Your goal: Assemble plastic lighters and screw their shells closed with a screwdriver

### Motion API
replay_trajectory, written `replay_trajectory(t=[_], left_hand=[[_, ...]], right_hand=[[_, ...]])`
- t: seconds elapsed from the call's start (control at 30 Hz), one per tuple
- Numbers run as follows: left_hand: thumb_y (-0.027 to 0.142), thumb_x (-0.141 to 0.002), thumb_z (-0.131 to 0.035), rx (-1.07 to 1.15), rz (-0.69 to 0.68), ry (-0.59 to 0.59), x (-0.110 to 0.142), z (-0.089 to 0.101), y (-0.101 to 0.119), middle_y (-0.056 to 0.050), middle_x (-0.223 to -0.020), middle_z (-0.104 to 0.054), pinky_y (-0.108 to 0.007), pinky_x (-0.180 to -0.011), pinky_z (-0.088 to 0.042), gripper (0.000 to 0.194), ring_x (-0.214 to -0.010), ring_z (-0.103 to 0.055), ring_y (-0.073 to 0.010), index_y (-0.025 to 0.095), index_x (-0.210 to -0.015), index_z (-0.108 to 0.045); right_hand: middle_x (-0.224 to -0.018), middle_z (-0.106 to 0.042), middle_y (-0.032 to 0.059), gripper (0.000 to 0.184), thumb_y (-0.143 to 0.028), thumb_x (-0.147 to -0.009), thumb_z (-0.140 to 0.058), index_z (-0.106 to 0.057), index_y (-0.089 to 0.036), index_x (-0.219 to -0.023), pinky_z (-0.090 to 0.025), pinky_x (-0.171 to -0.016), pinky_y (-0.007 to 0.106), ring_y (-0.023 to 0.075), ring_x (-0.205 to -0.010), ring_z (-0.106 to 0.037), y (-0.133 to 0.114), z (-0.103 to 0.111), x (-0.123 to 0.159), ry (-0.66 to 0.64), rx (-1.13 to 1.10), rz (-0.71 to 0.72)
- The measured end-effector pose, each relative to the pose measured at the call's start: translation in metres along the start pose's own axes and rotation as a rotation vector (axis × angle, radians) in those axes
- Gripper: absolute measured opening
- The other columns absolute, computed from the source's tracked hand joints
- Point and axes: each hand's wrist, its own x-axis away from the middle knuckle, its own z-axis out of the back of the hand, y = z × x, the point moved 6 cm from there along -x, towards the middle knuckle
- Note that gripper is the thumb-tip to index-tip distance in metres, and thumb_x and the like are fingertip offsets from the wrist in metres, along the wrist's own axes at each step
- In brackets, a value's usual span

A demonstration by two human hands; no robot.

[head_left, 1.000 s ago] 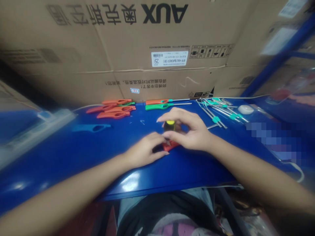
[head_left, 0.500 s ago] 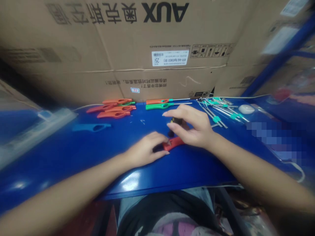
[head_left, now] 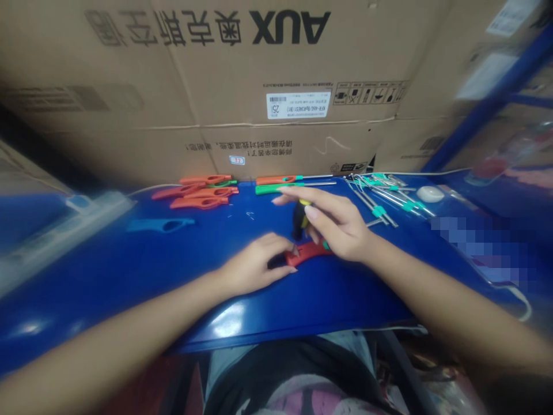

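My left hand (head_left: 254, 262) pinches the left end of a red lighter handle (head_left: 307, 252) that lies on the blue table. A bit of teal shows at the handle's right end, partly under my right hand (head_left: 339, 222). Between thumb and fingers, that hand holds a short black-and-yellow screwdriver (head_left: 298, 219), nearly upright above the red handle. Its tip is too small and blurred to make out, so I cannot tell whether it touches the handle. Just beyond my fingers lie an orange lighter (head_left: 276, 180) and a green lighter (head_left: 268, 189), each with a metal tube.
Several red handles (head_left: 201, 202) lie at the back left, near a blue handle (head_left: 162, 225). Metal tubes with teal pieces (head_left: 378, 211) are heaped at the back right beside a white round object (head_left: 430, 194). A cardboard sheet (head_left: 233, 69) stands behind the table (head_left: 173, 300).
My right hand has shifted slightly left and turned, so more of the screwdriver shows. The teal end of the red handle has come into sight. My left hand stays in place.
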Motion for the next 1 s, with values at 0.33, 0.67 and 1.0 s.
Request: replay_trajectory(t=[0.33, 0.67, 1.0], left_hand=[[0.031, -0.091, -0.071, -0.010, 0.024, 0.000, 0.000, -0.001, -0.002, -0.006, -0.107, -0.069, -0.038, -0.094, -0.051, 0.024, -0.102, -0.063, -0.0224, 0.019, -0.111, -0.064], [0.030, -0.089, -0.073, -0.011, 0.052, -0.002, 0.000, -0.002, -0.003, -0.005, -0.109, -0.070, -0.038, -0.096, -0.050, 0.025, -0.104, -0.064, -0.0226, 0.021, -0.111, -0.064], [0.030, -0.089, -0.073, -0.004, 0.064, 0.012, -0.001, 0.000, -0.002, -0.005, -0.105, -0.070, -0.035, -0.093, -0.051, 0.023, -0.101, -0.064, -0.0212, 0.020, -0.108, -0.066]], right_hand=[[-0.109, -0.075, 0.0097, 0.031, -0.024, -0.096, -0.062, -0.065, -0.018, -0.127, -0.057, -0.091, 0.032, 0.0185, -0.102, -0.070, -0.012, -0.002, 0.001, 0.083, 0.186, 0.130], [-0.084, -0.075, 0.0042, 0.019, -0.024, -0.091, -0.070, -0.071, -0.016, -0.108, -0.056, -0.074, 0.023, 0.0137, -0.077, -0.070, -0.016, 0.002, 0.002, 0.109, 0.328, 0.228], [-0.102, -0.070, 0.0067, 0.020, -0.020, -0.098, -0.054, -0.065, -0.017, -0.115, -0.055, -0.069, 0.025, 0.0131, -0.080, -0.065, -0.004, -0.006, -0.001, 0.050, 0.061, 0.008]])
